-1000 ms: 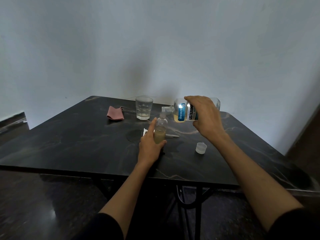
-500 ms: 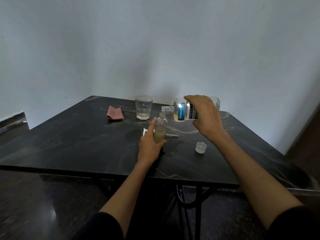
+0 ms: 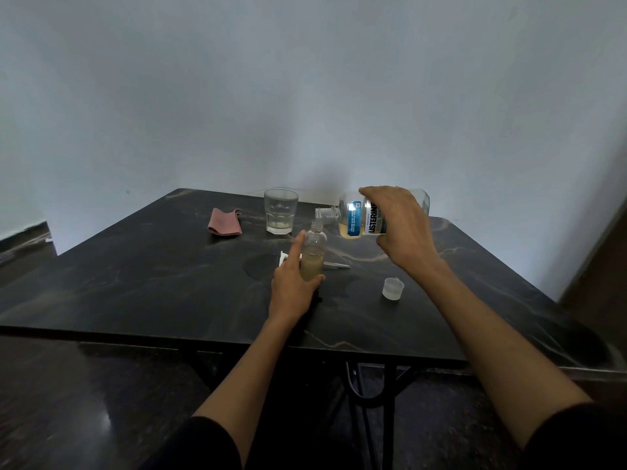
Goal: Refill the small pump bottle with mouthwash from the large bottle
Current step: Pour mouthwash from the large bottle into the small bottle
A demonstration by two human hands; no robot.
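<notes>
The small clear bottle (image 3: 314, 252) stands upright on the dark table (image 3: 152, 276), about half full of yellowish liquid, with no pump on it. My left hand (image 3: 291, 286) grips its lower part. My right hand (image 3: 400, 228) holds the large mouthwash bottle (image 3: 356, 220) tipped on its side, its open neck right above the small bottle's mouth. A little yellow liquid lies in the large bottle. The pump head with its thin tube (image 3: 334, 264) lies on the table behind the small bottle, partly hidden by my left hand.
A clear drinking glass (image 3: 280, 212) stands at the back, with a folded pink cloth (image 3: 224, 222) to its left. The large bottle's translucent cap (image 3: 393, 289) sits on the table at the right. A white wall rises behind the table.
The large bottle has stayed tipped over the small bottle's mouth and both hands have barely moved. The liquid level shows no clear change.
</notes>
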